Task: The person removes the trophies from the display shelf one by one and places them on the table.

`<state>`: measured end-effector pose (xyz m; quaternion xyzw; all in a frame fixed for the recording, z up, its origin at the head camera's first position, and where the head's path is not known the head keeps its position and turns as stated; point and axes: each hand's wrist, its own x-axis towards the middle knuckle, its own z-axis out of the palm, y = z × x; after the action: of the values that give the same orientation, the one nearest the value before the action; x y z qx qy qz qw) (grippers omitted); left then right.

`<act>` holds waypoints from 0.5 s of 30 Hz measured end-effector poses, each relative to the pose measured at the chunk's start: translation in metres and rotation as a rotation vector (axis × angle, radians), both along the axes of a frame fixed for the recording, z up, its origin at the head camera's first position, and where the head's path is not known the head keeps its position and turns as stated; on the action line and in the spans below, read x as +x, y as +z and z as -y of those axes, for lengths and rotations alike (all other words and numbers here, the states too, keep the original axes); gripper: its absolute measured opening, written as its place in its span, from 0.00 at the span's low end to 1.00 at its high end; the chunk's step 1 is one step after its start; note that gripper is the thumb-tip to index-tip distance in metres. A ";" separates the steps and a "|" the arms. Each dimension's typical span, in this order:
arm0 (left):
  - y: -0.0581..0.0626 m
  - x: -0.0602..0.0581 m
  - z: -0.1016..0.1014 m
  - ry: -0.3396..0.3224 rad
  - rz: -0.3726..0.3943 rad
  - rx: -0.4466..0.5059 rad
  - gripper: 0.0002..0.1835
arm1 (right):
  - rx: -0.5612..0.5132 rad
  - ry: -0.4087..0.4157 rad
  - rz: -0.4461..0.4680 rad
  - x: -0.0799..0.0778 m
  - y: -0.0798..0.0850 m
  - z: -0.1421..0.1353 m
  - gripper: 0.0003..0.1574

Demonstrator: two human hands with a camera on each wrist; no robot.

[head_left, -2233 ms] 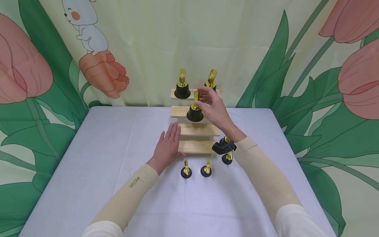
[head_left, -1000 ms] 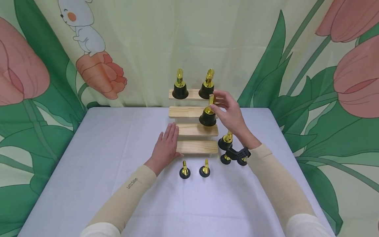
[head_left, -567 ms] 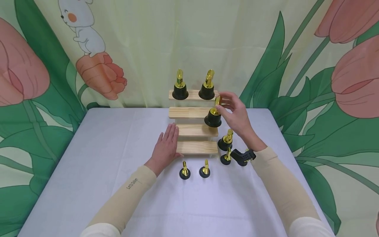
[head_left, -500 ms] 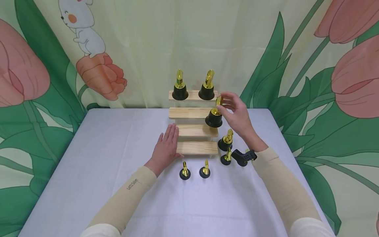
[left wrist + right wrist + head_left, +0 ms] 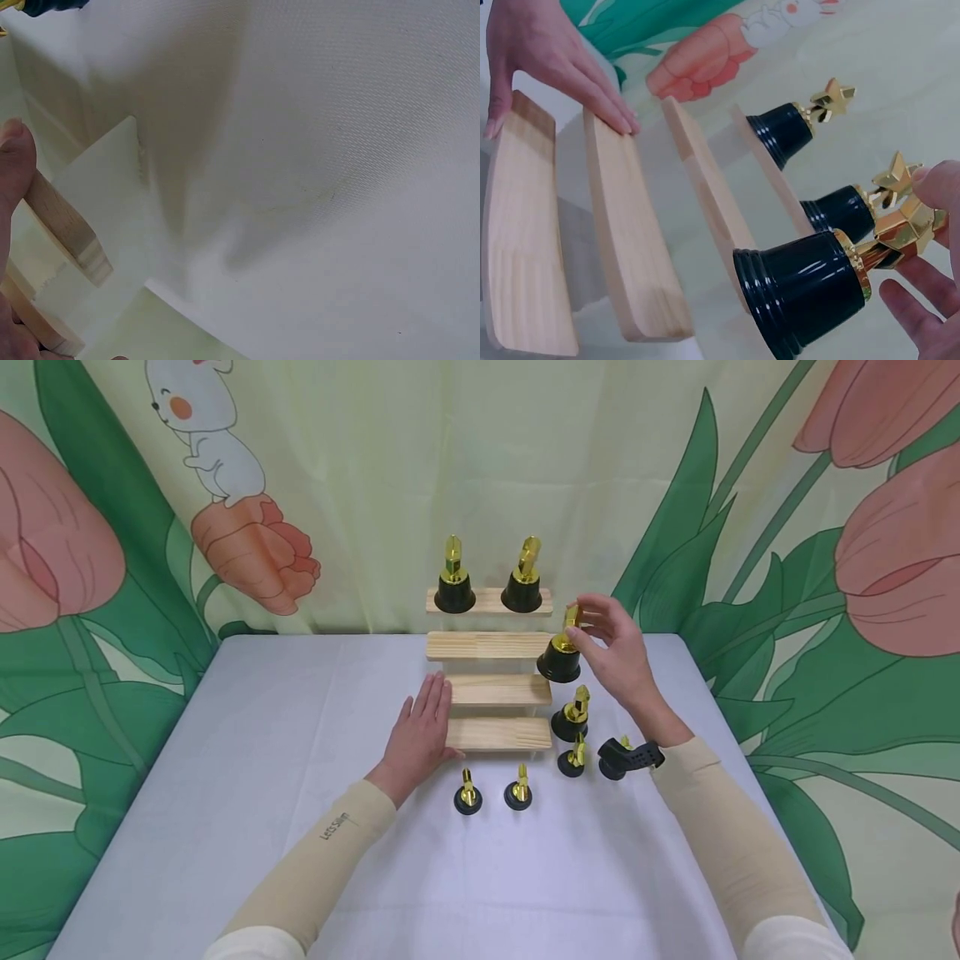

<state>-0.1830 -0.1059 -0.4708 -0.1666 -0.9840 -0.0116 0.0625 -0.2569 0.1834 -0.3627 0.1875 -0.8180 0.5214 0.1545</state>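
Note:
My right hand (image 5: pixel 617 647) pinches the gold star top of a star trophy (image 5: pixel 558 658) with a black base. It holds the trophy slightly tilted at the right end of the second board from the top of a stepped wooden display stand (image 5: pixel 487 646). In the right wrist view that trophy (image 5: pixel 802 289) fills the foreground, its base overlapping the board's end. My left hand (image 5: pixel 422 731) lies with straight fingers along the left ends of the two lowest boards. Two more trophies, one left (image 5: pixel 454 593) and one right (image 5: pixel 522 592), stand upright on the top board.
Beside the stand's right end a larger trophy (image 5: pixel 571 720) stands on the white-covered table (image 5: pixel 300 760). A small trophy (image 5: pixel 572 762) is in front of it, another (image 5: pixel 611 768) partly behind the black wrist camera. Two small trophies (image 5: pixel 468 797) stand before the stand. A printed curtain (image 5: pixel 375 485) hangs behind.
My right hand has carried the trophy rightward along the second board, from near its middle to its right end. The left hand has stayed in place against the stand.

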 end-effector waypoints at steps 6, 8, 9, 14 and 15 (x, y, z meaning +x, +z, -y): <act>0.000 0.000 0.000 0.000 0.008 -0.005 0.67 | 0.005 -0.030 0.003 0.001 0.000 -0.007 0.28; -0.001 0.000 0.000 -0.001 0.005 -0.008 0.67 | 0.008 -0.043 0.005 0.002 0.000 -0.010 0.28; -0.001 0.000 0.000 -0.001 0.001 -0.008 0.67 | 0.009 -0.049 0.006 0.002 -0.001 -0.011 0.27; -0.003 0.000 0.001 -0.002 -0.022 -0.006 0.66 | 0.010 -0.084 0.012 0.003 -0.003 -0.020 0.27; -0.003 0.000 0.001 -0.003 -0.028 -0.004 0.66 | 0.012 -0.091 0.014 0.003 -0.003 -0.021 0.27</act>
<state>-0.1831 -0.1069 -0.4736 -0.1682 -0.9828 -0.0075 0.0758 -0.2541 0.2044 -0.3661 0.1472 -0.8300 0.5101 0.1710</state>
